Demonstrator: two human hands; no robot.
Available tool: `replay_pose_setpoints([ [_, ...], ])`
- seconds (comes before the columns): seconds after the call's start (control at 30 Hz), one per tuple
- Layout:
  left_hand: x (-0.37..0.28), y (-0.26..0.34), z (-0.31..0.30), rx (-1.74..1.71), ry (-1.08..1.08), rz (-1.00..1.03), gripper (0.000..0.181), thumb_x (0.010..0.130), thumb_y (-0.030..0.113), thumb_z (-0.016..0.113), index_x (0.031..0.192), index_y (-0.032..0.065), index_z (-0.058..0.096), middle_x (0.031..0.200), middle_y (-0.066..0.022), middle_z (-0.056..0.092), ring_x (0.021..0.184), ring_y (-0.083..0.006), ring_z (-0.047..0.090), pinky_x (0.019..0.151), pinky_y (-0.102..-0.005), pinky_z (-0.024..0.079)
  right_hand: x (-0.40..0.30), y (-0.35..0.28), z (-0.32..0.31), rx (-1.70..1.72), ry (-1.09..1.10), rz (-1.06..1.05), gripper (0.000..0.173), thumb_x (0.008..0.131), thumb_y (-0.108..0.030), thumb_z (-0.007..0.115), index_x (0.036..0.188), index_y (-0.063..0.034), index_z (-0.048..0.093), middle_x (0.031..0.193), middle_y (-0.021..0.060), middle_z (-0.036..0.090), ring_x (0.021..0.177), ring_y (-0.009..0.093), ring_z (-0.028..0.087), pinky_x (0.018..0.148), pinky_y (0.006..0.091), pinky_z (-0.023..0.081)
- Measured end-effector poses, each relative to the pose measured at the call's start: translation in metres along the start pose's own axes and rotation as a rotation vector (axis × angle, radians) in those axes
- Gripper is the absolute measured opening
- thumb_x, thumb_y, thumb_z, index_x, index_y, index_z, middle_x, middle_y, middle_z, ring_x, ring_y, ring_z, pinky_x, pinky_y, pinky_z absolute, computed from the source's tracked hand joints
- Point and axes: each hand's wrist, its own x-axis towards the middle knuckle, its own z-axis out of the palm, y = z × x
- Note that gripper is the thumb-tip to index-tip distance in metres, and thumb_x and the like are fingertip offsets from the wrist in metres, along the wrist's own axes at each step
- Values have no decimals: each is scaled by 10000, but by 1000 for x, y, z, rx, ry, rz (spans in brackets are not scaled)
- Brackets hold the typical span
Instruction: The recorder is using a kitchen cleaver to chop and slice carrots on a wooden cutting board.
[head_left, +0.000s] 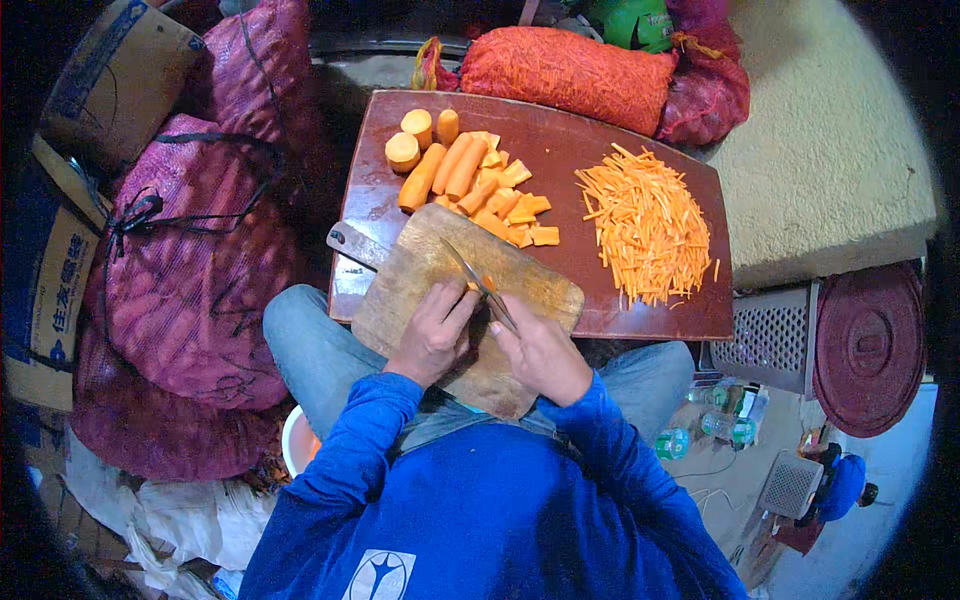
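A wooden cutting board (409, 281) with a handle lies tilted from the red-brown table's edge over my lap. My right hand (544, 349) grips a knife (469, 266), its blade pointing up and left across the board. Beside the blade, the bent fingers of my left hand (441, 330) hold a small carrot piece (484, 284) against the wood; they hide most of it. Beyond the board are peeled carrot lengths (452, 166) and flat carrot slices (517, 206). A heap of carrot sticks (649, 225) sits on the table's right side.
Full red mesh sacks (191, 285) and cardboard boxes (112, 82) crowd the left. Behind the table (555, 172) lies an orange-red mesh sack (566, 75). A rough pale ledge (817, 150), perforated crate (772, 337) and dark red lid (870, 349) stand right. A white container (298, 442) is by my left knee.
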Motion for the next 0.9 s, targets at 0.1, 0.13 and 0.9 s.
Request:
replay_pose_setpoints([
  [0.1,2,3,-3,-3,-2,-9,585,696,-53,701,1275,-39,616,1247,-238,608,1127,-436,617,993,-492,532,-3,-3,-9,133,66,-127,366,1016,-135,593,1355,-15,520,1017,321,682,925,528,671,767,583,531],
  [0.13,2,4,-3,-6,-20,-13,585,693,-51,703,1272,-38,616,1238,-237,609,1123,-434,620,987,-492,535,-10,-9,-16,126,41,-74,380,1016,-137,592,1367,-14,517,1033,323,682,941,526,672,780,578,535],
  [0.9,2,-1,-2,13,41,36,579,671,-40,707,1244,-61,631,1224,-243,617,1118,-433,626,1029,-490,518,-11,-8,-3,26,-32,17,379,1014,-114,583,1366,1,507,1010,323,677,961,530,658,797,544,529],
])
